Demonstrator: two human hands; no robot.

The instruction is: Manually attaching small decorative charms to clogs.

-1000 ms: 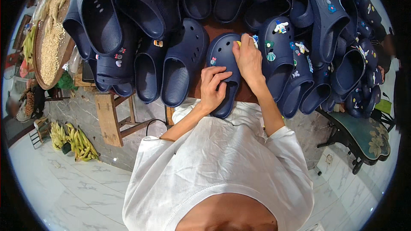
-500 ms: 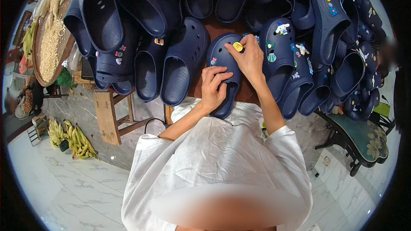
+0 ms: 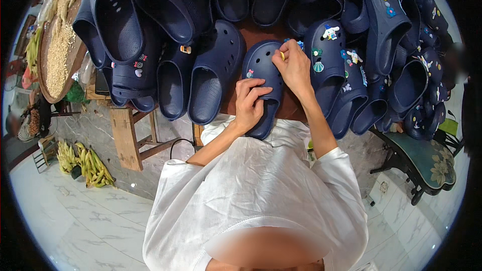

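A navy foam clog (image 3: 262,58) lies on the brown tabletop in front of me, its toe pointing away. My left hand (image 3: 249,104) grips its near side, with fingertips pressed on the upper by the opening. Over the right side of the toe, my right hand (image 3: 294,70) pinches a small yellow shoe charm (image 3: 282,56), mostly hidden by the fingers. I cannot tell if the charm touches a hole. A pink candy-shaped charm (image 3: 250,73) sits on the clog's left side. Holes in the toe show beside the right fingertips.
Many navy clogs crowd around, including a plain one (image 3: 217,70) to the left and one with charms (image 3: 325,65) to the right. A wooden stool (image 3: 125,138), bananas (image 3: 94,166), a grain tray (image 3: 83,55) and a dark green chair seat (image 3: 429,163) stand around the table.
My right hand has turned slightly, and the yellow charm, earlier showing its round face, is now mostly covered by the fingers. My left hand stays on the clog.
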